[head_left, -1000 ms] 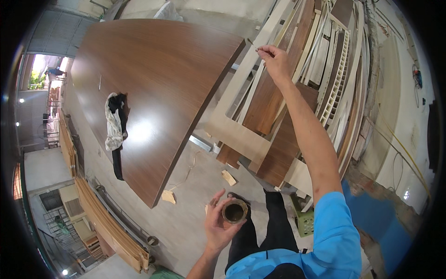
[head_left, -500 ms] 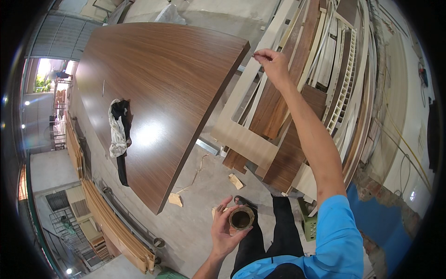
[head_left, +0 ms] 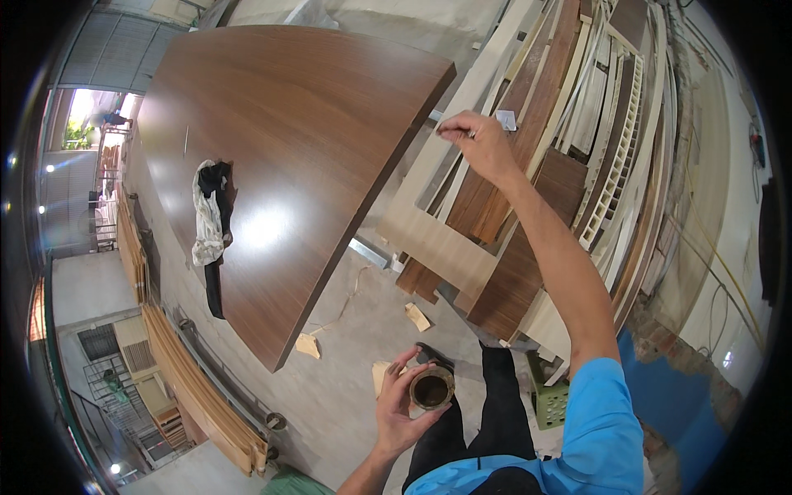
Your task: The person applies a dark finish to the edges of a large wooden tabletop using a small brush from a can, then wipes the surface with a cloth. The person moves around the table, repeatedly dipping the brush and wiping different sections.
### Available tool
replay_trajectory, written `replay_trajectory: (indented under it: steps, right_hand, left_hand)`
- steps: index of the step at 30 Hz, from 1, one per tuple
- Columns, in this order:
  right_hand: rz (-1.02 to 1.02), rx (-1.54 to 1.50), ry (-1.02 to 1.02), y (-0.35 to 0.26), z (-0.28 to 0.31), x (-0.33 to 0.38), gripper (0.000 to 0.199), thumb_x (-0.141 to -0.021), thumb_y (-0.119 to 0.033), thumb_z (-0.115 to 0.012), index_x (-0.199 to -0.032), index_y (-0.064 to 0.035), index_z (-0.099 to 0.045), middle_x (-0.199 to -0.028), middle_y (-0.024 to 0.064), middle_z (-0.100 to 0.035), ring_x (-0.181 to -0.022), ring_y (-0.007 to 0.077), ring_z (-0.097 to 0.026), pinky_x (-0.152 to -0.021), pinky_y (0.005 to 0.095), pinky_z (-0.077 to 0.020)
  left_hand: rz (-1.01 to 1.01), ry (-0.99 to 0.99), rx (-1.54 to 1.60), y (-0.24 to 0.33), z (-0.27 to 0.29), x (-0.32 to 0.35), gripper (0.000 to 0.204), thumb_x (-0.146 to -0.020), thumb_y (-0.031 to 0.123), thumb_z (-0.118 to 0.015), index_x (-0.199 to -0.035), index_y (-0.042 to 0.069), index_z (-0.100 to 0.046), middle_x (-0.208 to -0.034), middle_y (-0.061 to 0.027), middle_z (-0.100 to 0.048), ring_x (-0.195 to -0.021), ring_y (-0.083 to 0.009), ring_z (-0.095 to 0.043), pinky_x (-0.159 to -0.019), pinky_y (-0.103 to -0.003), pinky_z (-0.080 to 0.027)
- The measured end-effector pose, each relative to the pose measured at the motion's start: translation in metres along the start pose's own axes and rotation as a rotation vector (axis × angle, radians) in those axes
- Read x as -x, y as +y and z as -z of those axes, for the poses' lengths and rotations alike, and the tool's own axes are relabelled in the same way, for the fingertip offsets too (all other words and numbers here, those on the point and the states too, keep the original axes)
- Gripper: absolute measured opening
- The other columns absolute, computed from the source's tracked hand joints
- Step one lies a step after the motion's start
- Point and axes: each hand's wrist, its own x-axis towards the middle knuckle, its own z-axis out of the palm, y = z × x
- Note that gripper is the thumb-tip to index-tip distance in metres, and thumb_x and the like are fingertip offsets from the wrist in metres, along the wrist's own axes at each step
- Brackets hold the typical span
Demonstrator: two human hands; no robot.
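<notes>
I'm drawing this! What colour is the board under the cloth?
The board is wood-grained brown, best seen in the head view.

Cloth (head_left: 206,235), white and black, crumpled; left of centre. Planks (head_left: 561,186), brown and cream, long, heaped; upper right. Ladder-like strip (head_left: 624,150), cream, among the planks. Crate (head_left: 549,398), green, pierced sides; lower right. Scraps (head_left: 418,317), pale, scattered on grey floor (head_left: 351,326); below centre. Boards (head_left: 202,392), tan, long, stacked; lower left. Doorway (head_left: 80,107), bright, greenery beyond; upper left. Cable (head_left: 714,247), yellow; right side. Lamp (head_left: 115,469), lit; bottom left. Patch (head_left: 672,384), blue, jagged-edged; lower right.
</notes>
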Motion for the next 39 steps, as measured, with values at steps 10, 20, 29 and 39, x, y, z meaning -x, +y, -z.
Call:
replay_trajectory:
  steps: [10,20,29,39]
  right_hand:
    - [0.087,0.019,0.166,-0.02,-0.02,0.031,0.013,-0.093,-0.01,-0.075,-0.102,-0.0014,-0.078,-0.095,0.0093,-0.077,-0.086,0.0197,-0.071,-0.077,0.0314,-0.0542]
    - [0.144,0.023,0.156,-0.041,-0.051,0.067,0.012,-0.091,-0.01,-0.076,-0.101,-0.0038,-0.078,-0.094,0.0109,-0.075,-0.083,0.0233,-0.07,-0.075,0.0348,-0.0542]
    - [0.15,-0.069,0.378,-0.059,-0.095,0.101,0.01,-0.094,-0.01,-0.074,-0.102,-0.0057,-0.078,-0.092,0.0091,-0.073,-0.079,0.021,-0.068,-0.07,0.032,-0.0531]
    - [0.138,-0.01,0.118,-0.072,-0.144,0.143,0.01,-0.091,-0.008,-0.075,-0.1,-0.0032,-0.076,-0.092,0.0118,-0.072,-0.078,0.0246,-0.069,-0.067,0.0337,-0.054]
  left_hand:
    - [0.06,0.019,0.087,-0.01,0.007,0.021,0.073,-0.072,0.0,-0.091,-0.139,0.004,-0.061,-0.155,-0.0207,-0.042,-0.152,-0.0328,-0.035,-0.119,-0.044,-0.041]
    - [0.008,0.038,0.068,-0.023,0.018,0.046,0.073,-0.074,0.006,-0.09,-0.141,0.003,-0.061,-0.158,-0.022,-0.039,-0.146,-0.0312,-0.044,-0.116,-0.044,-0.045]
    - [0.008,0.02,0.105,-0.039,0.043,0.061,0.077,-0.069,0.003,-0.095,-0.139,0.003,-0.062,-0.159,-0.0205,-0.039,-0.152,-0.0316,-0.035,-0.119,-0.044,-0.04]
    - [-0.008,0.02,0.133,-0.062,0.071,0.089,0.077,-0.07,0.001,-0.094,-0.14,0.003,-0.061,-0.161,-0.0196,-0.035,-0.151,-0.0309,-0.036,-0.118,-0.044,-0.043]
